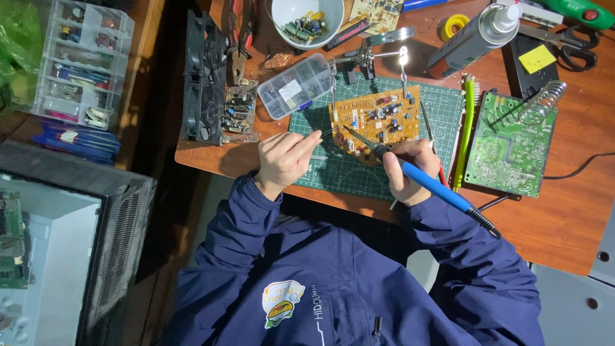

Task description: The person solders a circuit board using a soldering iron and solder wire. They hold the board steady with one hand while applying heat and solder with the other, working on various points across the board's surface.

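Currently:
mat: green cutting mat (333, 166), desk centre
board: tan circuit board (377, 122), clamped at 12 o'clock
right hand (410, 170): fingers wrapped on blue soldering iron (410, 172), tip on board
left hand (285, 157): pinches solder wire (328, 131)
risk: tip slip bridges pads, likely

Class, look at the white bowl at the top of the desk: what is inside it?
The white bowl holds a small heap of loose electronic parts, mostly little cylinders in dark, green and yellow. Whatever lies beneath that heap is covered, and the bowl's far rim is cut off by the picture's edge.
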